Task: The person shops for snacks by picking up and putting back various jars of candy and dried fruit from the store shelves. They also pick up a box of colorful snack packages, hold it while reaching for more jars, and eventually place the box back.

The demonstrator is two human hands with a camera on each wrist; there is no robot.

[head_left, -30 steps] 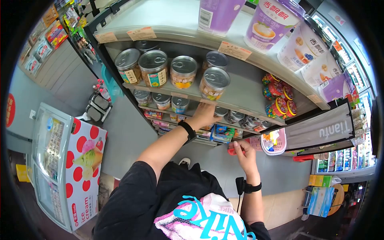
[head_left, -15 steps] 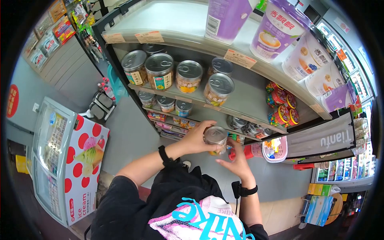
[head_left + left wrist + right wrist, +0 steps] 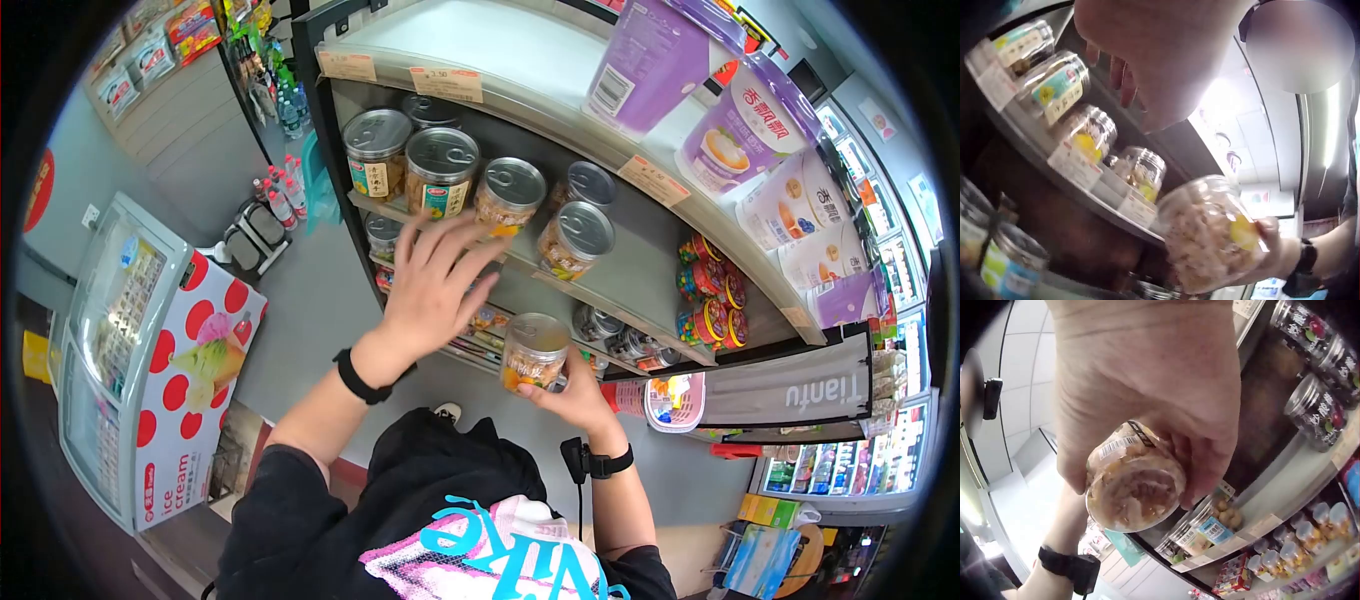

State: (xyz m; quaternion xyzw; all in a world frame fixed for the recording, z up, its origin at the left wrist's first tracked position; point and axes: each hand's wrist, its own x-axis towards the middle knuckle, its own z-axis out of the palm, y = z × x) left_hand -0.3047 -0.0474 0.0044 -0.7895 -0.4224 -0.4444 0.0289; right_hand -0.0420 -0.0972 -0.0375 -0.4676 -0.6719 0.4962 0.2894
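My right hand (image 3: 553, 388) grips a clear plastic jar (image 3: 533, 352) with a pull-tab metal lid and yellow fruit inside, held upright below the shelves. From the right wrist view the jar's (image 3: 1135, 490) bottom faces the camera, with fingers and thumb wrapped round it. The left hand (image 3: 450, 250) is raised with fingers spread and holds nothing. It hovers in front of a row of similar jars (image 3: 510, 195) on the grey shelf (image 3: 610, 270). The left wrist view has the left hand (image 3: 1166, 56) at the top and the held jar (image 3: 1210, 240) lower right.
More jars stand on the shelf below (image 3: 600, 322). Tall purple and white cups (image 3: 735, 135) line the top shelf, and candy tubs (image 3: 710, 290) sit at the right. A pink basket (image 3: 672, 400) is low right, an ice cream freezer (image 3: 150, 350) left, a drinks fridge (image 3: 830, 465) far right.
The left hand took a jar from the lower shelf and passed it to the right hand, which left the basket handle. The left hand then let go and rose toward the upper row.
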